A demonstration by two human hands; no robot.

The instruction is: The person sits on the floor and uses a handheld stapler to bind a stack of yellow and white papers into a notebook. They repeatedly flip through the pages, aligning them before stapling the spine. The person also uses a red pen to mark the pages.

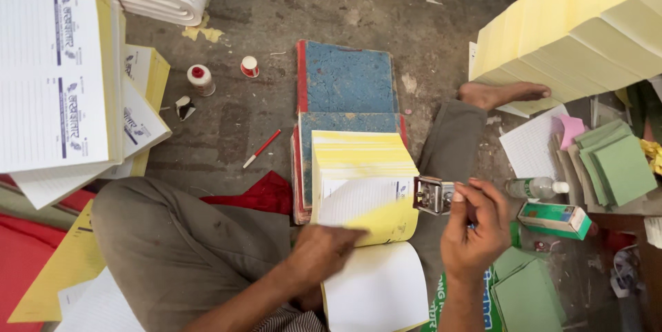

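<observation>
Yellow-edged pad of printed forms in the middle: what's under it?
The pad lies on blue-covered, red-spined boards stacked on the concrete floor. How many boards the stack holds is hidden.
</observation>
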